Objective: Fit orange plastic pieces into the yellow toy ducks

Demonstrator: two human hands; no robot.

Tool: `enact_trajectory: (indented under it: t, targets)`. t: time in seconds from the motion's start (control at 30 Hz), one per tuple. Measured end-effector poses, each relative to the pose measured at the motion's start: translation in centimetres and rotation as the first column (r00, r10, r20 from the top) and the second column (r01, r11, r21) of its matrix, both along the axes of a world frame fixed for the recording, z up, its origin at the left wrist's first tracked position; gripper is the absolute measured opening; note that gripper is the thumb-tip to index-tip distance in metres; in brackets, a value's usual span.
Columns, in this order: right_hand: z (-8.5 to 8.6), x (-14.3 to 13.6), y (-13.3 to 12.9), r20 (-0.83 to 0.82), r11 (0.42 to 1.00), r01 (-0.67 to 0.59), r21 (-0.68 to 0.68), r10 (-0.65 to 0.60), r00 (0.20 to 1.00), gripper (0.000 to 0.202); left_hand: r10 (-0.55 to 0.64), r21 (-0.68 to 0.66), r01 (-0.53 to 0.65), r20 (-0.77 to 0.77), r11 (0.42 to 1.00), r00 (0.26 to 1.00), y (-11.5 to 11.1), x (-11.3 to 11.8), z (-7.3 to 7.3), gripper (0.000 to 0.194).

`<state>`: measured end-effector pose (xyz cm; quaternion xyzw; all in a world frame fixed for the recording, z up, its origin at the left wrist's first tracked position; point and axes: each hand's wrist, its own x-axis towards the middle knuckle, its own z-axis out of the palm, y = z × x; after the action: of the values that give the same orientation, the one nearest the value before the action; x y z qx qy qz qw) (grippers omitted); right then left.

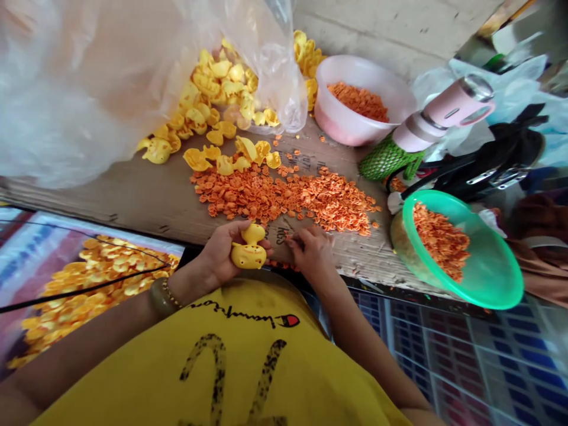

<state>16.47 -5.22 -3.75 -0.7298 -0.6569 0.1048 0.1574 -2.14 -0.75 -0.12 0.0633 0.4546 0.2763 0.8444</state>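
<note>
My left hand (222, 251) is closed around a yellow plastic duck-shaped shell (248, 255), near the front edge of the cardboard-covered table. Small holes show in the shell's surface. To its right, my right hand (314, 251) is above the table edge with its fingertips pinched together; whatever they hold, if anything, is too small to make out. Just beyond both hands spreads a pile of small orange plastic pieces (284, 195). Several loose yellow shell halves (239, 155) lie along the far side of that pile.
A clear plastic bag (89, 89) covers the left back, beside heaped yellow shells (217, 83). A pink bowl (326, 112) and a tilted green bowl (492, 278) hold orange pieces. Between them stands a pink tumbler (452, 106). More yellow shells (106, 272) lie below left.
</note>
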Motion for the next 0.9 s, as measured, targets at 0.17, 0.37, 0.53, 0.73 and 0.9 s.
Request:
enact_trajectory:
  t: [0.17,0.37,0.53,0.73,0.9]
  targets:
    - [0.3,-0.3,0.7,0.044,0.998,-0.060,-0.032,0.062,0.997,0.008,0.022,0.026,-0.023,0.044,0.999,0.999,-0.1,-0.2,-0.2,0.027]
    - [0.2,-0.3,1.5,-0.068,0.999,-0.037,-0.026,0.035,0.997,0.016,0.027,0.037,-0.028,0.031,0.999,0.999,-0.2,-0.7,0.0,0.029]
    - [0.3,-0.7,1.9,-0.008,0.999,-0.018,-0.045,0.018,1.000,0.009,0.042,0.023,-0.045,0.093,0.999,0.995,-0.2,-0.7,0.2,0.031]
    - [1.8,-0.9,1.6,-0.502,0.999,-0.003,0.052,0.029,0.864,0.004,0.061,-0.014,-0.060,0.093,0.998,0.994,-0.2,-0.8,-0.2,0.026]
    - [3.5,-3.0,-0.4,-0.823,0.997,-0.052,0.057,0.076,0.564,0.006,0.124,-0.009,-0.124,0.123,0.992,0.985,-0.1,-0.7,-0.7,0.024]
